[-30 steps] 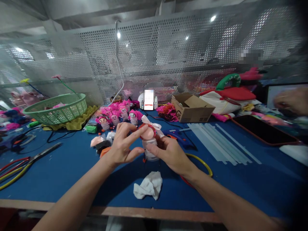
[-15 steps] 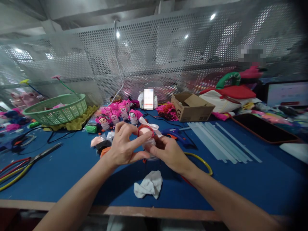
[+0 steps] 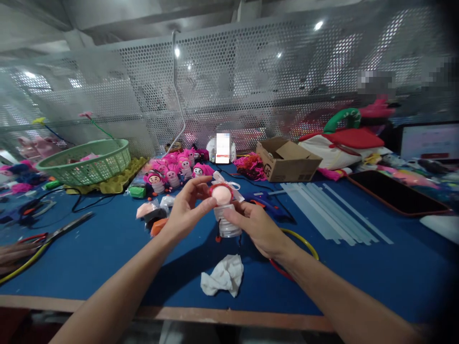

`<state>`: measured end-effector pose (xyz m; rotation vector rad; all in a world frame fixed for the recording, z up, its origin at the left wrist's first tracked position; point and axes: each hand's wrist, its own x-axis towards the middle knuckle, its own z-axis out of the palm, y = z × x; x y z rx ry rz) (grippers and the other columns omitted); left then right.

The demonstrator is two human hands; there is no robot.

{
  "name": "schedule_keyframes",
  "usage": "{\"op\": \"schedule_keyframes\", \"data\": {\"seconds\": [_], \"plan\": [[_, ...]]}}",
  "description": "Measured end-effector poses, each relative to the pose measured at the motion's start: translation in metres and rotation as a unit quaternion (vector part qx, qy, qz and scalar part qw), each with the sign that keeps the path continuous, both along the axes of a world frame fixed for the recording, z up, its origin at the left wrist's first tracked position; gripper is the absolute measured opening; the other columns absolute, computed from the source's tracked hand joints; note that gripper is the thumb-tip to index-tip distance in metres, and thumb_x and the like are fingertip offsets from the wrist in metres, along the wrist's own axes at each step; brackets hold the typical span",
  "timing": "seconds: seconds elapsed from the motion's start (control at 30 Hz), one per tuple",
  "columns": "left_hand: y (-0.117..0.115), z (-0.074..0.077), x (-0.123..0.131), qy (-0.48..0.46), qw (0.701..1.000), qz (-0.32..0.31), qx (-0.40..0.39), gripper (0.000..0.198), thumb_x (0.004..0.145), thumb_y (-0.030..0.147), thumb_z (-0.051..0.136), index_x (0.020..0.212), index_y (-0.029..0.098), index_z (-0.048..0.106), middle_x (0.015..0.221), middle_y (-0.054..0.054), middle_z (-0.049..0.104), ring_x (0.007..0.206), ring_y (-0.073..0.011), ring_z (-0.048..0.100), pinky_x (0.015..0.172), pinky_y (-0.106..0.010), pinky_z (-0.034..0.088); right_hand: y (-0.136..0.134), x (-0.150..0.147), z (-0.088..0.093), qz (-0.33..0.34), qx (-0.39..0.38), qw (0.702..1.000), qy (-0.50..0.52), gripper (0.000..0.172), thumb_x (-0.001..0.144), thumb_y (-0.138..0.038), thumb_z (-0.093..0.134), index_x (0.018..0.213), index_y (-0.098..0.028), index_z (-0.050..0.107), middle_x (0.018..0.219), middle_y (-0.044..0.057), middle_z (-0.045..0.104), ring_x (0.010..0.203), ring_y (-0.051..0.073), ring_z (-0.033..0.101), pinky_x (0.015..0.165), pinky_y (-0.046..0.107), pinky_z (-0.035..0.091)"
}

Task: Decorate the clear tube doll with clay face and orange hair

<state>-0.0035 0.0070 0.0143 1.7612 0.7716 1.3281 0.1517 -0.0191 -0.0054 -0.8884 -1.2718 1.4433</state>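
Observation:
A small doll (image 3: pixel 225 210) with a peach round head, a red rim and a white ribbon bow is held above the blue table (image 3: pixel 107 248). My left hand (image 3: pixel 186 210) pinches the head from the left with thumb and fingers. My right hand (image 3: pixel 256 227) grips the clear white bottle body from the right. A crumpled white tissue (image 3: pixel 222 279) lies just below my hands.
Finished pink-haired dolls (image 3: pixel 175 172) stand behind, by a green basket (image 3: pixel 86 160). A cardboard box (image 3: pixel 287 160), glue sticks (image 3: pixel 330 205), a blue glue gun (image 3: pixel 268 203), scissors (image 3: pixel 60 229) and coloured wires (image 3: pixel 21 248) lie around. Another person's fingers (image 3: pixel 14 253) show at the left edge.
Both hands lifted the doll slightly and turned its face toward me. My left fingers shifted from over the head to its side. Another person's fingers appeared at the left edge.

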Motion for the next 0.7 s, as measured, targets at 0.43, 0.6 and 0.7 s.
{"op": "schedule_keyframes", "data": {"seconds": [0.43,0.6,0.7], "plan": [[0.0037,-0.0075,0.0023,-0.122,0.982,-0.107,-0.099,0.037,0.068,0.019,0.066,0.102,0.023,0.055,0.097,-0.002,0.059,0.089,-0.0131,0.055,0.080,-0.024,0.041,-0.0002,0.0004,0.0004,-0.008,0.016,0.999,-0.031,0.042,0.062,-0.043,0.066,0.091,-0.012,0.063,0.085,0.005,0.064,0.072,0.016,0.057,0.068,0.029,0.044],[0.0022,-0.0088,0.0028,-0.134,0.979,-0.107,-0.111,0.030,0.074,0.023,0.060,0.104,0.021,0.054,0.096,-0.003,0.059,0.089,-0.0133,0.054,0.079,-0.024,0.041,-0.0015,-0.0003,0.0027,-0.006,0.013,1.000,-0.025,0.044,0.062,-0.042,0.067,0.093,-0.012,0.061,0.085,0.005,0.065,0.072,0.015,0.057,0.069,0.029,0.044],[0.0012,-0.0087,0.0042,-0.134,0.980,-0.093,-0.114,0.029,0.074,0.023,0.060,0.103,0.021,0.055,0.097,-0.003,0.059,0.088,-0.0135,0.054,0.078,-0.024,0.040,-0.0021,-0.0006,0.0033,-0.014,0.030,0.998,-0.044,0.042,0.062,-0.043,0.067,0.091,-0.012,0.062,0.086,0.005,0.065,0.074,0.016,0.058,0.069,0.028,0.044]]}}
